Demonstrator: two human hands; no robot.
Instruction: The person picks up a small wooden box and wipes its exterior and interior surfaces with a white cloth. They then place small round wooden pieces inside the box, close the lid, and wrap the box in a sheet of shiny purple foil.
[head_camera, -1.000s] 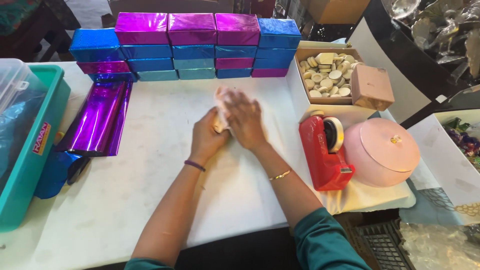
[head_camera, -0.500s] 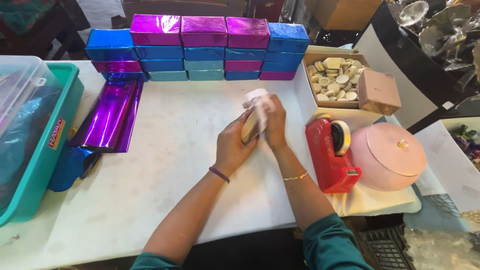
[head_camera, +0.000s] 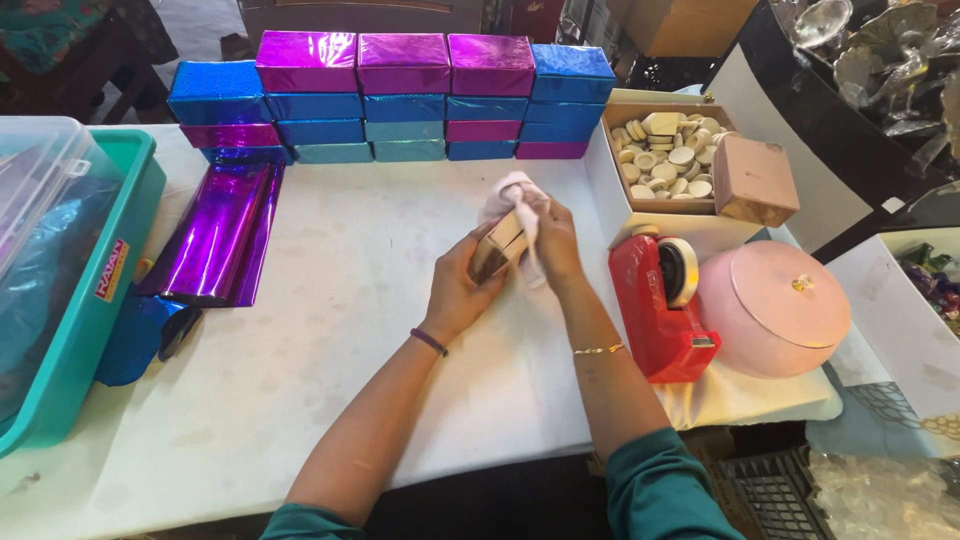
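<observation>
My left hand (head_camera: 458, 290) grips a small tan box (head_camera: 497, 247) from below, lifted a little above the white table (head_camera: 330, 330). My right hand (head_camera: 553, 242) presses a thin pale pink sheet (head_camera: 510, 192) over the box's top and far side. Both hands meet at the box near the middle of the table. Part of the box is hidden under the sheet and my fingers.
A wall of shiny purple and blue wrapped boxes (head_camera: 395, 95) lines the far edge. Purple foil rolls (head_camera: 215, 235) and a teal bin (head_camera: 75, 300) lie left. A red tape dispenser (head_camera: 660, 305), a round pink box (head_camera: 775, 305), a pink cube (head_camera: 755, 180) and a carton of pale discs (head_camera: 665, 155) sit right.
The hands lifted the box off the table and turned it up on edge. The pink sheet now drapes over its top under my right hand.
</observation>
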